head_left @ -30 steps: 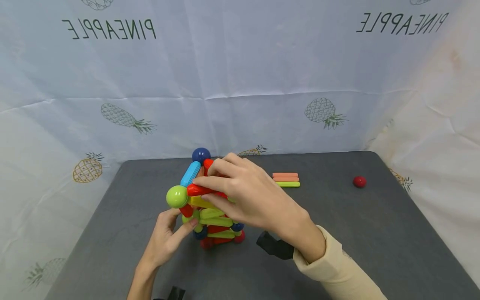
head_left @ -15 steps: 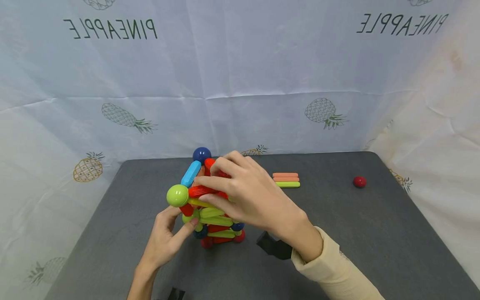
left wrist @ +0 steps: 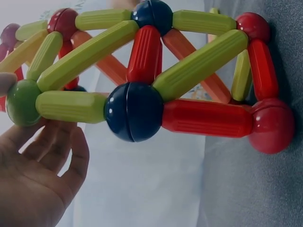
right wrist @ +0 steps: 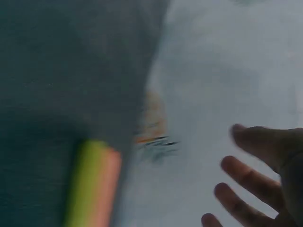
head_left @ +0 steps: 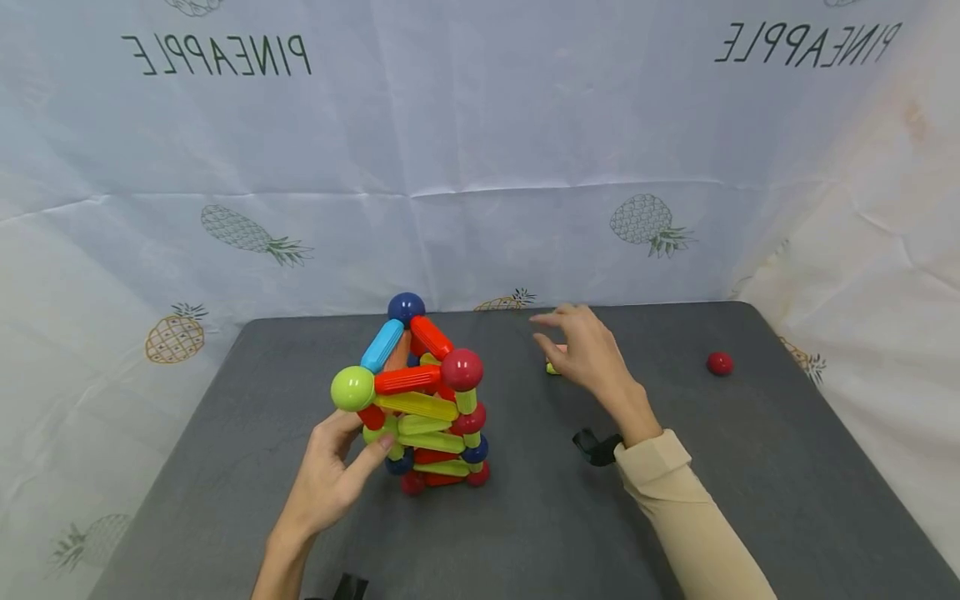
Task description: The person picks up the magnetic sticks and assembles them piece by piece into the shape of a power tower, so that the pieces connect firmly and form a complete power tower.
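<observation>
A tower of coloured rods and balls (head_left: pixel 427 380) stands on the dark table, left of its middle. Blue, green and red balls join its top rods. My left hand (head_left: pixel 330 475) grips the tower's left side, with the thumb on a green ball (left wrist: pixel 23 102) partway up. Apart from the tower, my right hand (head_left: pixel 588 350) hovers with thumb and fingers spread and nothing between them. Beneath it lie the loose rods (head_left: pixel 556 367), mostly hidden in the head view; the right wrist view shows a green rod (right wrist: pixel 86 184) beside an orange one (right wrist: pixel 108 184), blurred.
A single red ball (head_left: pixel 720 363) lies on the table (head_left: pixel 750 467) toward the right. Behind the table's far edge hangs a pale cloth (head_left: pixel 465 125) with pineapple prints.
My right hand has let go of the tower's top red rod and moved right, over the loose rods. A red ball at the top right corner now shows. The left hand stays put.
</observation>
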### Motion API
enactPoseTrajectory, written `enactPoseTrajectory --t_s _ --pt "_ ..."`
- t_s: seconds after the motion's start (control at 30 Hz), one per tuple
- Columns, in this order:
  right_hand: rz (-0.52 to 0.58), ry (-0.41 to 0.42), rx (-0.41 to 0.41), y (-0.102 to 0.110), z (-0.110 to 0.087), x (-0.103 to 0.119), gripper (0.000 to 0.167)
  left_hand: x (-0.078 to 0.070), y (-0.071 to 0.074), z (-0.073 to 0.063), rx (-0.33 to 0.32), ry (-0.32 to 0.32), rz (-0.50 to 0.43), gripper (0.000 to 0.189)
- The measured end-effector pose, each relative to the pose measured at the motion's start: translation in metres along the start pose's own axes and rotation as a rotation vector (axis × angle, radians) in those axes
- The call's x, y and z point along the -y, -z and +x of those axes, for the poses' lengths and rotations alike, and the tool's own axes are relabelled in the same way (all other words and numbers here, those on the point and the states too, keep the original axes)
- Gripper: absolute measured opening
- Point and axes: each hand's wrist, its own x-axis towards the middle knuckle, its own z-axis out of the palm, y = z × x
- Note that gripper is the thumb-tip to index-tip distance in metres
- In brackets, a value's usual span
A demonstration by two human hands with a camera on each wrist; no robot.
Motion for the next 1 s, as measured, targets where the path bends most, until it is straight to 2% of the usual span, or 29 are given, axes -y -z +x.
enactPoseTrajectory --t_s 0.13,0.27,0.47,0.7,0.87,1.0 --pt "-0.104 -0.108 0.195 -0.029 -0.008 -0.034 0.028 0.000 -0.002 0.000 0.003 0.013 -0.003 0.029" --pt "-0.164 -0.162 0.274 -0.047 -0.015 -0.051 0.028 -0.001 -0.005 0.001 0.012 0.002 -0.017 0.028" --pt "-0.233 -0.147 0.243 -0.056 -0.020 -0.059 0.028 -0.002 -0.012 0.003 0.056 -0.007 -0.052 0.027" --pt "-0.210 -0.185 0.259 -0.052 -0.023 -0.060 0.027 -0.002 -0.015 0.003 0.061 -0.018 -0.029 0.030" --pt "-0.053 -0.220 0.206 -0.038 -0.016 -0.050 0.029 -0.003 -0.015 0.004 0.055 -0.002 -0.006 0.028" --pt "0.142 -0.168 0.093 -0.018 -0.003 -0.029 0.029 -0.003 -0.014 0.004 0.049 0.007 0.001 0.027"
